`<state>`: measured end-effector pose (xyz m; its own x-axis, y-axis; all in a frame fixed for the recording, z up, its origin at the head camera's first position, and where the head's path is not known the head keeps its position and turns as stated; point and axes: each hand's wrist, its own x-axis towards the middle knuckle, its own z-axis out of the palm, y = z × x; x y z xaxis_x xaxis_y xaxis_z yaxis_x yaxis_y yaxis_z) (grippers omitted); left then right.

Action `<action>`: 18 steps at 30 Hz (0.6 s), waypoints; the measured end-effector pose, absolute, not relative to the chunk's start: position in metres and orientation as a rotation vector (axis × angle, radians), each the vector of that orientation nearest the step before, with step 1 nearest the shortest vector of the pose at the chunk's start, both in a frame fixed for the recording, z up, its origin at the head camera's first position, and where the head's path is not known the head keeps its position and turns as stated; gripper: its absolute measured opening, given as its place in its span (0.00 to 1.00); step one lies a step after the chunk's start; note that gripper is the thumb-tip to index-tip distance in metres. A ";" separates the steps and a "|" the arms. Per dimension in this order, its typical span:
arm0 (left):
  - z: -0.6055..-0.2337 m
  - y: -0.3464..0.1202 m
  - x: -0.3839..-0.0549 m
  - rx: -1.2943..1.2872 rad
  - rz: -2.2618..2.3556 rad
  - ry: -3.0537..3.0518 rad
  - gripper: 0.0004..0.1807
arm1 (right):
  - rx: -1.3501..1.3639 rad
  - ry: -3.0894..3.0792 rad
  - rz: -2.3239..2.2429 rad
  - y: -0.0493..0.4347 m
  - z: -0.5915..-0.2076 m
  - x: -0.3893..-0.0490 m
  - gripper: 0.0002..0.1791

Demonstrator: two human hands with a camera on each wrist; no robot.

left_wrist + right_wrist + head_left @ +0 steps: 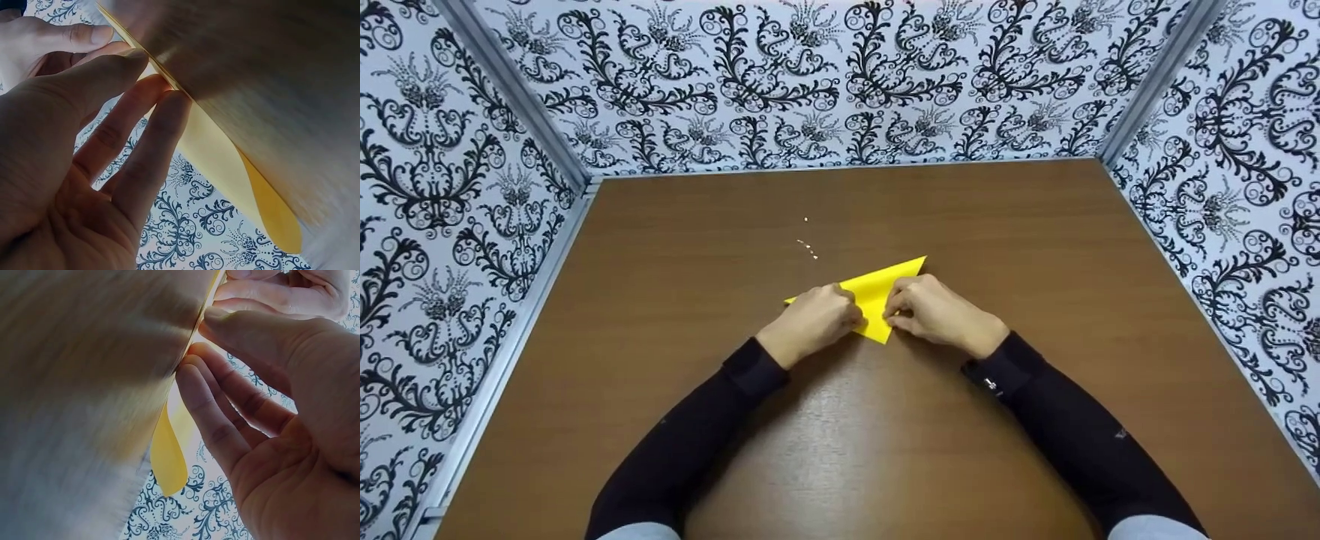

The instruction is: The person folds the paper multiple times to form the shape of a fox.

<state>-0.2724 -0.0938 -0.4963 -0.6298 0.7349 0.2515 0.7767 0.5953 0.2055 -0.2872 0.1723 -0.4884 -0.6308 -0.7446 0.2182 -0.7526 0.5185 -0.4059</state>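
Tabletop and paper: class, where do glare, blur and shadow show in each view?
Head view: pale glare on the tabletop toward the bottom, the yellow paper brightly lit; left wrist view: tabletop smeared and hazy, the patterned wall behind fairly crisp; right wrist view: tabletop also blurred, with dark shadow near the paper's edge.

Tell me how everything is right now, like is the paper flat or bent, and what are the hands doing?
Yellow paper: bent over on itself, not flat.
Left hand grip: fingers bent, touching the paper.
Right hand grip: fingers bent, touching the paper.
Dark sleeves: down to the wrists.
Table: shiny in front of the person.
White specks: scattered beyond the paper.
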 end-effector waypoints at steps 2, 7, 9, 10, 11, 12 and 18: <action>-0.498 -0.095 -0.272 -1.274 -0.453 -2.680 0.03 | 1.313 -2.736 0.739 0.173 -0.487 -0.289 0.04; -0.498 -0.095 -0.271 -1.271 -0.441 -2.657 0.02 | 1.231 -2.737 0.723 0.172 -0.474 -0.298 0.07; -0.498 -0.095 -0.270 -1.264 -0.434 -2.652 0.02 | 1.212 -2.723 0.721 0.171 -0.466 -0.304 0.09; -0.497 -0.095 -0.270 -1.258 -0.432 -2.656 0.02 | 1.205 -2.715 0.721 0.170 -0.462 -0.308 0.09; -0.497 -0.095 -0.269 -1.254 -0.432 -2.658 0.02 | 1.195 -2.714 0.723 0.168 -0.459 -0.311 0.09; -0.496 -0.095 -0.269 -1.248 -0.430 -2.660 0.02 | 1.184 -2.716 0.731 0.167 -0.456 -0.315 0.09; -0.495 -0.093 -0.266 -1.253 -0.425 -2.674 0.04 | 1.156 -2.768 0.762 0.157 -0.447 -0.332 0.08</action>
<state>-0.2663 -0.0929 -0.4954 -0.6368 0.7257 0.2604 0.7707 0.6090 0.1877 -0.3324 0.1572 -0.4475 -0.7200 -0.6563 0.2258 -0.6793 0.5998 -0.4229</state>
